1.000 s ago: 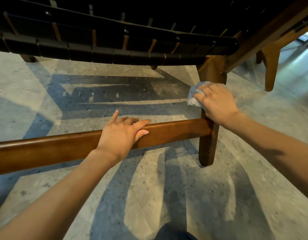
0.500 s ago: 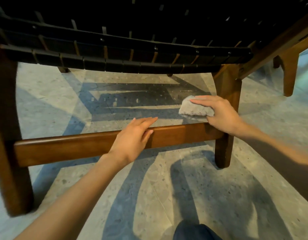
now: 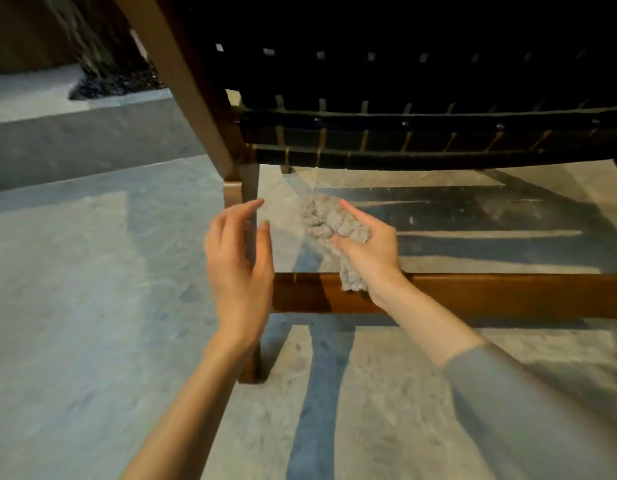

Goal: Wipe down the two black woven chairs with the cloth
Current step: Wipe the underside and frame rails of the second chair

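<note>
A black woven chair [image 3: 421,81] on a brown wooden frame fills the upper half of the view. Its low wooden crossbar [image 3: 490,294] runs right from the left front leg [image 3: 250,188]. My right hand [image 3: 369,251] holds a crumpled grey cloth [image 3: 329,220] just above the crossbar's left part, thumb and fingers around it. My left hand [image 3: 239,258] hovers in front of the left leg, fingers straight and holding nothing. Only one chair is in view.
Pale speckled stone floor [image 3: 75,306] spreads to the left and below, crossed by the chair's shadows. A low grey step [image 3: 75,140] runs along the upper left, with dark gravel and a tree trunk behind it.
The view has swung left to the chair's left leg. My left hand has lifted off the crossbar. My right hand has carried the cloth left along the bar, away from the right leg.
</note>
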Demonstrator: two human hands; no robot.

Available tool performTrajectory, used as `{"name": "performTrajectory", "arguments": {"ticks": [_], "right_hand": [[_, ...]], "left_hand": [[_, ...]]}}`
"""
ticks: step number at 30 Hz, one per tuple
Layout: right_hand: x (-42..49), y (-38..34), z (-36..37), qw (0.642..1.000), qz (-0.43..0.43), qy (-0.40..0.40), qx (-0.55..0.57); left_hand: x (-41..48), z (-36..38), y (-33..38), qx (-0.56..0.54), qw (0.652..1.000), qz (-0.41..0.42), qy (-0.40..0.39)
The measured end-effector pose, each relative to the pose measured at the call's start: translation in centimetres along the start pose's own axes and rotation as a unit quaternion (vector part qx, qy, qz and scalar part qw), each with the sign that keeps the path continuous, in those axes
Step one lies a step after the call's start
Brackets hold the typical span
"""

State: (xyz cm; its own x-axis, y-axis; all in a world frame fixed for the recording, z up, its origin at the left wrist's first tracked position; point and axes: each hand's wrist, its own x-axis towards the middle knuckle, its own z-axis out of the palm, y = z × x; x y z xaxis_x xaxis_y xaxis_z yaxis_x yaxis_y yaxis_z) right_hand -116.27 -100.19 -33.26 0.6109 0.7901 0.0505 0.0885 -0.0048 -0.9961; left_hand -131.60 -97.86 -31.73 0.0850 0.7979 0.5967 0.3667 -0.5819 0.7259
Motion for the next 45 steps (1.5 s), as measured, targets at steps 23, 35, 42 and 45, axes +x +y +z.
{"name": "performTrajectory", "arguments": {"ticks": [23,35,42,45], "right_hand": [[2.0,-2.7,15.7,0.998,-0.051,0.022,0.005],[0.6,0.5,14.0,1.0,-0.005,-0.016,-0.024],[2.9,-2.9,15.5,0.996,-0.061,0.067,-0.017],[2.7,-2.1,15.6,0.994,-0.071,0.071,-0.04]], "left_hand": [[7.3,-3.8,-6.5,-0.152,0.959,-0.185,-0.154],[7.1,-4.0,-6.2,-0.172,0.951,-0.2,-0.165],[7.5,-4.2,-5.8,-0.185,0.94,-0.238,-0.162],[7.3,-4.1,-5.6,-0.189,0.939,-0.241,-0.159]]}}
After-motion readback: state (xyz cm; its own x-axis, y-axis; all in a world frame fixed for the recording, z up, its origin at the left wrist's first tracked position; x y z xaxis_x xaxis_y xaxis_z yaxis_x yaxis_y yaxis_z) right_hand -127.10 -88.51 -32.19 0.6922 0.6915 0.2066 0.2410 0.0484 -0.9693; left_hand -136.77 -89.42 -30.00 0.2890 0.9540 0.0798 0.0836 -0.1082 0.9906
